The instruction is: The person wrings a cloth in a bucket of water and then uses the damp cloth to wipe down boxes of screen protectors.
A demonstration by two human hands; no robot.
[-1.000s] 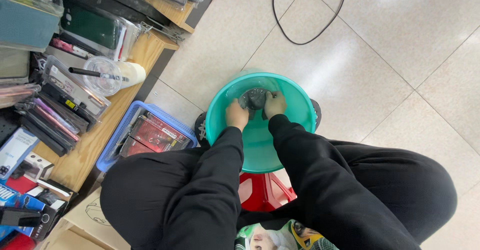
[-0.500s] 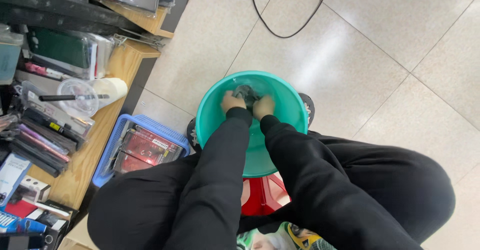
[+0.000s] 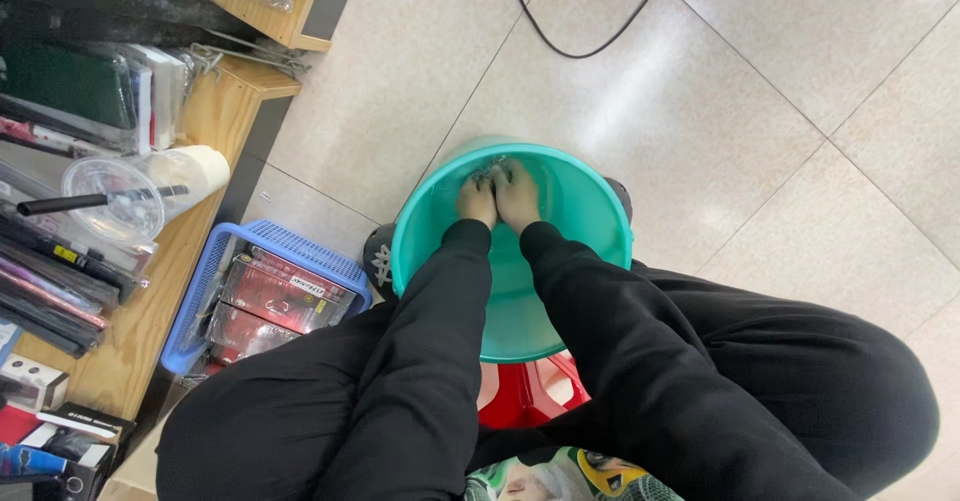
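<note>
Both hands, left hand (image 3: 477,201) and right hand (image 3: 518,197), grip dark wet cloth (image 3: 493,171) inside teal basin (image 3: 580,201).

Basin (image 3: 585,211): round, teal plastic, upright on the tiled floor between the knees. Cloth (image 3: 494,170): small, dark grey, wet and bunched, lying inside at the far wall, mostly covered, so shape unclear.
</note>
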